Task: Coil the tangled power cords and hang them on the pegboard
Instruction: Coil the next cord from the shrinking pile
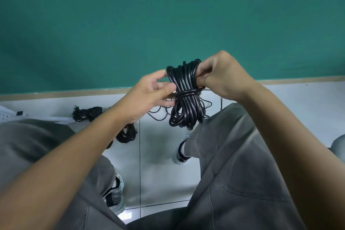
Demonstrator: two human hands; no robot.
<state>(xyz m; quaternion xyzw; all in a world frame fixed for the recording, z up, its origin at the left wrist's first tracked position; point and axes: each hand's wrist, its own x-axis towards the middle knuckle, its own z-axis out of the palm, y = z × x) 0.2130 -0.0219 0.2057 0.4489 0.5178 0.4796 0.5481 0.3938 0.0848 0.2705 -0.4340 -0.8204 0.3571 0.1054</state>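
Note:
A black power cord (pixel 184 95) is coiled into a long bundle that hangs upright in front of me, with a few turns wrapped tight around its middle. My right hand (pixel 220 76) grips the top loops, fingers hooked through them. On the left side of the bundle, my left hand (pixel 151 91) pinches the cord at the wrapped middle with thumb and fingers. On the white floor below lie two coiled black cords (pixel 87 114) (pixel 127 133) and a loose tangle of thin black cord (pixel 160 113). No pegboard is in view.
A green wall (pixel 130 24) with a tan baseboard (pixel 56 94) rises just ahead. My grey trouser legs and two shoes (pixel 182 152) stand on the white tiles. A white power strip (pixel 11 115) lies at the far left.

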